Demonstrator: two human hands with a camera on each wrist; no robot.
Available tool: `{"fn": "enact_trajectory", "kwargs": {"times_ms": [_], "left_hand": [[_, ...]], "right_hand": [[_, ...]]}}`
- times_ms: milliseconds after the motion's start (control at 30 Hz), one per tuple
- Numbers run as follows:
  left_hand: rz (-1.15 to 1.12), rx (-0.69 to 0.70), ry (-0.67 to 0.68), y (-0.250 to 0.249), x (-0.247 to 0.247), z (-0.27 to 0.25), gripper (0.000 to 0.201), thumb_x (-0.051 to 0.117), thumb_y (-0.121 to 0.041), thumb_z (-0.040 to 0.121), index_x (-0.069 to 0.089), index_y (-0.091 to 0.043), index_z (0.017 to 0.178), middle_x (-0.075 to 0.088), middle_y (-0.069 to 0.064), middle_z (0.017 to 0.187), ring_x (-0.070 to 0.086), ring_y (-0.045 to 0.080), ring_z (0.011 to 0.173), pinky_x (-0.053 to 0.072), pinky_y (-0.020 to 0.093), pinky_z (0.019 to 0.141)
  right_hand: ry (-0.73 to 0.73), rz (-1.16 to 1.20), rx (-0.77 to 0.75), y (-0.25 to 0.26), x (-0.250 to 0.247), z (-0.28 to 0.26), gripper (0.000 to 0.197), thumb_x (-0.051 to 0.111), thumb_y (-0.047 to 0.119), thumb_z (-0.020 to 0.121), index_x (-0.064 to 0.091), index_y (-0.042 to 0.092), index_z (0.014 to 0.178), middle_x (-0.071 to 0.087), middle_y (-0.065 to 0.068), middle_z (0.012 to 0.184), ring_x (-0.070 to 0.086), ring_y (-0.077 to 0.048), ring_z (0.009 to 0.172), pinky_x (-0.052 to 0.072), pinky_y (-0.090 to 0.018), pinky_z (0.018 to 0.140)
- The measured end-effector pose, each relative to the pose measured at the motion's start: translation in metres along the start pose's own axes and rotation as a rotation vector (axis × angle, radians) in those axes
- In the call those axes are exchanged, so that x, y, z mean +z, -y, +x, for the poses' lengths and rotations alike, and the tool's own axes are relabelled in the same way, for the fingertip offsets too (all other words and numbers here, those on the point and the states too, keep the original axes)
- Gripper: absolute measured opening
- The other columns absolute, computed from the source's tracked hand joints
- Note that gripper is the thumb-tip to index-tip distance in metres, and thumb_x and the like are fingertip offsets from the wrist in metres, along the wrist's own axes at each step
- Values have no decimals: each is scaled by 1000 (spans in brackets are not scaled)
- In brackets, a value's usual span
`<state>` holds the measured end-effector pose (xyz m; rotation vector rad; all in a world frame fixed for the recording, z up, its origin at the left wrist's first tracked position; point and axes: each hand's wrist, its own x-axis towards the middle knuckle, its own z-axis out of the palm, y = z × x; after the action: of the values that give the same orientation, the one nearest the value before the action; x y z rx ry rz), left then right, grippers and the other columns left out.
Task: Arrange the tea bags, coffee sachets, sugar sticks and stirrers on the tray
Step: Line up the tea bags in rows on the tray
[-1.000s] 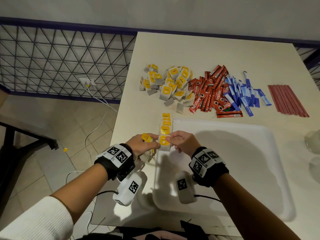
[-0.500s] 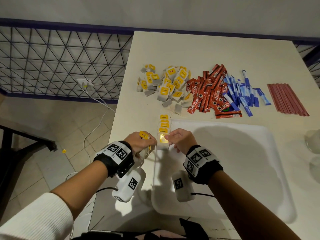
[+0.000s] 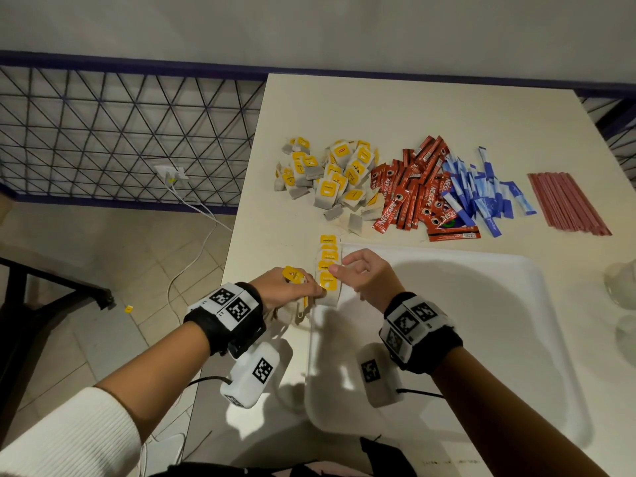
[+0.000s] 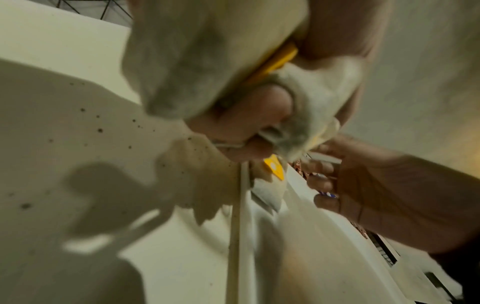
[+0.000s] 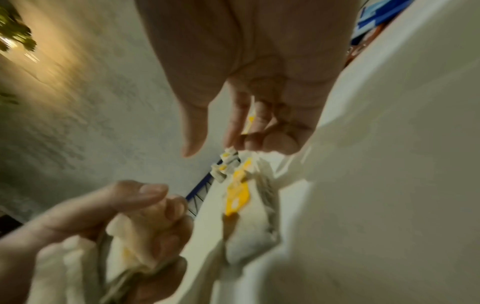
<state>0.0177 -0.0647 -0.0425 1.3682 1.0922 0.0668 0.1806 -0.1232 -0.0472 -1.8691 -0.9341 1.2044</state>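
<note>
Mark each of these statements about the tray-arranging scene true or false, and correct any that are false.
1. The left hand holds a bunch of tea bags. True.
2. The stirrers already lie on the tray. False: they lie on the table, beyond the tray's far right corner.
3. A row of tea bags runs along the tray's left edge. True.
4. The coffee sachets lie to the right of the sugar sticks. False: they lie to the left, between the loose tea bags and the sugar sticks.
5. The right hand grips a stirrer. False: it holds no stirrer; its fingertips are at the tea bag row.
</note>
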Motion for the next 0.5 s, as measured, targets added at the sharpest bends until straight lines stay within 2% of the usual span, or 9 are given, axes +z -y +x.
{"fn": "enact_trajectory", "kwargs": {"times_ms": [33,67,100,133,200,300,367,400,500], "left_hand": [[8,4,30,-3,0,-2,16,73,-11,76,63,-12,64,71,19,93,64,29,96,46,38,95],[17,15,65,-6,0,-4,13,73,-12,76,64,-11,68,70,21,97,64,28,97,47,34,94],[27,26,101,-9,0,-5,11,72,-10,77,64,-11,71,72,15,92,65,20,92,48,25,88],[30,40,132,-13,0,-8,11,70,-7,80,64,-13,73,73,2,81,65,8,81,49,14,78],[13,65,185,-19,-1,-11,21,64,-1,84,64,-20,74,68,-18,64,60,-10,66,42,3,65],[-7,94,231,-24,-2,-17,22,62,-2,85,63,-23,82,67,-25,68,60,-14,70,42,2,70],[-59,101,195,-21,-3,-17,16,72,-11,79,61,-21,85,68,-22,68,60,-11,69,44,5,69],[-90,106,164,-19,-4,-16,21,76,-16,73,61,-21,87,69,-19,69,61,-9,69,45,7,70],[-156,122,118,-13,-5,-15,30,76,-17,64,61,-19,90,68,-14,77,62,-4,72,46,10,74]], "right_hand": [[74,23,-37,7,-1,-3,14,68,24,82,56,21,76,45,1,58,40,-12,53,34,-22,52],[158,27,-67,14,-2,-7,10,66,21,85,60,20,77,43,0,56,37,-12,50,32,-23,51],[235,1,-87,21,-3,-10,6,63,19,86,63,18,81,44,0,56,38,-10,48,32,-24,50],[301,-33,-100,27,-4,-12,5,62,17,87,66,15,87,47,1,58,40,-7,46,33,-21,50],[380,-79,-89,37,-3,-15,17,61,14,88,66,9,103,52,4,62,47,1,45,36,-14,50],[366,-62,-46,47,-5,-19,16,57,15,91,62,11,105,52,4,66,48,-4,55,41,-18,52],[333,31,-3,48,-8,-22,11,54,14,92,57,11,102,51,1,68,48,-9,56,43,-20,49],[327,87,22,49,-9,-24,9,53,13,93,55,10,100,50,-2,70,48,-11,56,44,-20,47],[324,177,75,46,-7,-31,6,57,15,90,53,10,91,51,-7,70,50,-15,55,48,-21,46]]}}
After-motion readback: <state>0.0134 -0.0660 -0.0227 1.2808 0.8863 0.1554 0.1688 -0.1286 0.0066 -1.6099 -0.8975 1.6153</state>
